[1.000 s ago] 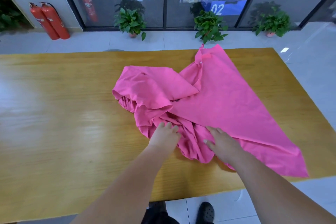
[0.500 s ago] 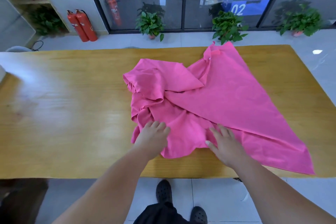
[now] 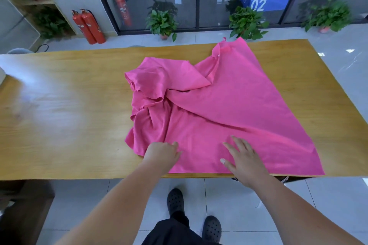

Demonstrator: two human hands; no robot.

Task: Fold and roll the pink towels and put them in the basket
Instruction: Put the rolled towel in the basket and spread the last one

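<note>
A large pink towel [image 3: 229,109] lies crumpled on the wooden table [image 3: 69,109]. Its left part is bunched in folds, while the right part is spread flat out to a corner at the table's front edge. My left hand [image 3: 162,152] sits on the towel's near left edge, fingers curled into the fabric. To its right, my right hand [image 3: 243,158] presses flat on the towel with fingers spread, close to the front edge. No basket is in view.
The table's left half is bare wood, with a white object [image 3: 2,73] at its far left edge. A dark bench [image 3: 25,205] stands below left. Potted plants [image 3: 162,24] and red fire extinguishers [image 3: 89,26] line the floor beyond the table.
Both hands have drawn the towel's near part toward the front edge and smoothed it flatter. The left hand's fingers have curled into the fabric. The view has shifted back.
</note>
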